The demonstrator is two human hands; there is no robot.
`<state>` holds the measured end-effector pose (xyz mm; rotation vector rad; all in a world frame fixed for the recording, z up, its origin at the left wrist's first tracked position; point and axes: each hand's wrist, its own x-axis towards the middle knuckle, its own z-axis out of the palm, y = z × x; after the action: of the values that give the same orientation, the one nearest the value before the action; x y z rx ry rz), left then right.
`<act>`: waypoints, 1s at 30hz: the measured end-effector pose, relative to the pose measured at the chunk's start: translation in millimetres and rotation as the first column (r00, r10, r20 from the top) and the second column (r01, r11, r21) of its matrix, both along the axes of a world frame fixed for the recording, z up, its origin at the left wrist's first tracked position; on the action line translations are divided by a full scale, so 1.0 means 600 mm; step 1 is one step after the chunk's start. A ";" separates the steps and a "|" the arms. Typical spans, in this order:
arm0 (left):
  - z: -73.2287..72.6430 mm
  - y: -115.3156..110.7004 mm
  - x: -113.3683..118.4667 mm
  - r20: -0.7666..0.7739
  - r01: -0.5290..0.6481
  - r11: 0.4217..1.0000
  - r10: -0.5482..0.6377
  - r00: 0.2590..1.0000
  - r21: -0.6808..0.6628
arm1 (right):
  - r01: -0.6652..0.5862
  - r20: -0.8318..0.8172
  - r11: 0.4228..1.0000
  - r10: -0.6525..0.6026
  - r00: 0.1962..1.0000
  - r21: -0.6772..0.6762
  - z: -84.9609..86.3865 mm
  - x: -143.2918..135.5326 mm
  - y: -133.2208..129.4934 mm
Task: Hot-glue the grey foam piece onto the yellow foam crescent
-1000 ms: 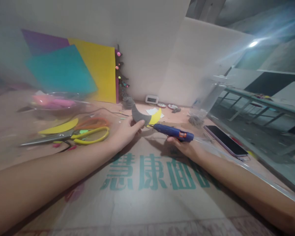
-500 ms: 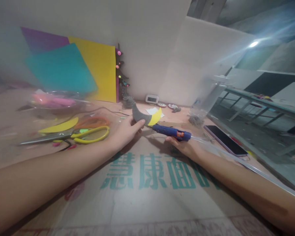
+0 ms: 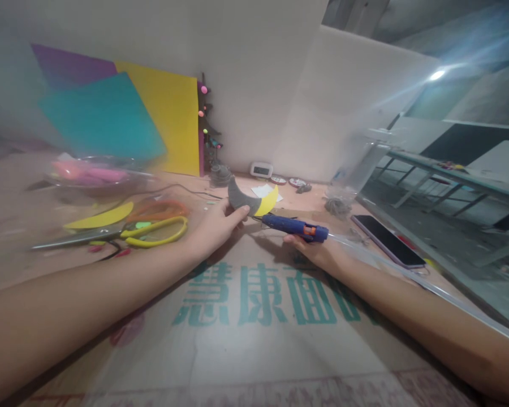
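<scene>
Between the fingers and thumb of my left hand (image 3: 228, 221) is a crescent-shaped piece (image 3: 242, 199), grey on the left with a yellow tip at the right. My right hand (image 3: 316, 249) is wrapped around a blue hot glue gun (image 3: 294, 226), which points left. Its nozzle reaches the lower edge of the crescent near the yellow part; whether it touches cannot be made out. A long clear glue stick (image 3: 390, 263) runs from the back of the gun over my right forearm.
Yellow-handled scissors (image 3: 155, 233) and a yellow crescent cutout (image 3: 102, 217) lie at left, before a clear bowl (image 3: 89, 181) of pink items. Coloured sheets (image 3: 178, 124) lean against the wall. A small clock (image 3: 261, 169) stands behind; a phone (image 3: 388, 240) lies at right.
The view has shifted very slightly. Both hands, the crescent and the glue gun stay in nearly the same place.
</scene>
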<state>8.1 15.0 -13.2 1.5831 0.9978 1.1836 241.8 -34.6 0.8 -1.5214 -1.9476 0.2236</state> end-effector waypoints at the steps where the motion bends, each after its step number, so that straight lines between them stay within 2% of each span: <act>1: 0.000 0.000 0.000 -0.002 -0.004 1.000 0.004 1.000 0.002 | -0.003 0.006 1.000 0.003 1.000 0.003 0.000 0.000 0.000; 5: -0.002 0.001 0.000 -0.010 -0.013 1.000 0.013 1.000 0.015 | -0.010 0.020 1.000 0.011 1.000 -0.009 0.002 -0.003 0.000; 12: -0.007 0.005 -0.002 -0.021 -0.011 1.000 0.011 1.000 0.020 | 0.046 -0.037 0.996 -0.048 0.998 -0.075 0.009 -0.012 -0.005; 18: -0.004 0.003 -0.001 -0.011 -0.010 1.000 0.010 1.000 0.007 | 0.073 0.003 0.997 -0.073 0.997 -0.032 -0.003 0.002 -0.002; 25: -0.001 0.002 -0.001 -0.026 -0.022 1.000 0.021 0.999 -0.020 | 0.017 0.006 1.000 -0.017 1.000 0.005 0.008 -0.009 -0.003; 30: -0.001 0.002 -0.001 -0.009 -0.011 1.000 0.011 1.000 -0.021 | 0.026 0.009 1.000 -0.026 1.000 0.012 0.006 -0.005 -0.003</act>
<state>7.5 16.3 -13.7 1.5692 1.0227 1.1707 238.8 -36.4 4.3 -1.5418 -1.9313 0.1939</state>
